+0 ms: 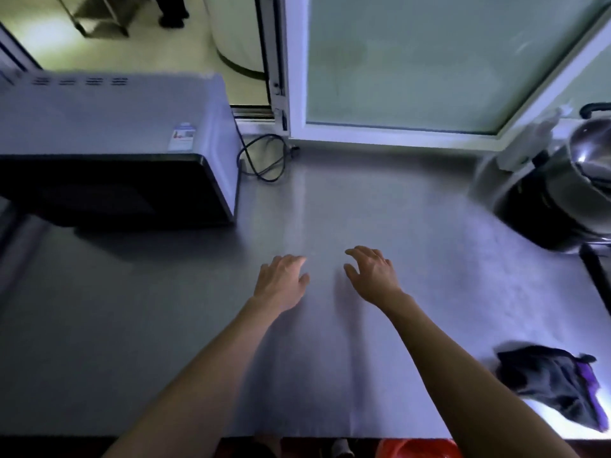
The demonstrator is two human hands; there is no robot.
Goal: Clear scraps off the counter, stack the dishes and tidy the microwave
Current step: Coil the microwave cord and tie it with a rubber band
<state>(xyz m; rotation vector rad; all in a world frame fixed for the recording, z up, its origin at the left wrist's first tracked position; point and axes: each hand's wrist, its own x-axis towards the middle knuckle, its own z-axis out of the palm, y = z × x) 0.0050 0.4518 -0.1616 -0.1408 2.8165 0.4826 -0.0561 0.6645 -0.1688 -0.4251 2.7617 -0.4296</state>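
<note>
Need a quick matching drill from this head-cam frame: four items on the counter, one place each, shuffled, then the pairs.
Items:
1. microwave
2. dark cloth
3. steel pot
4. black cord

Places:
A. near right of the counter
B. far left
C. far right
D. by the window frame, beside the microwave

Pairs: 1-B, 2-A, 3-C, 4-D

Bare worktop lies ahead of both hands. The microwave blocks the far left, a steel pot the far right, and a dark cloth lies near right.
</note>
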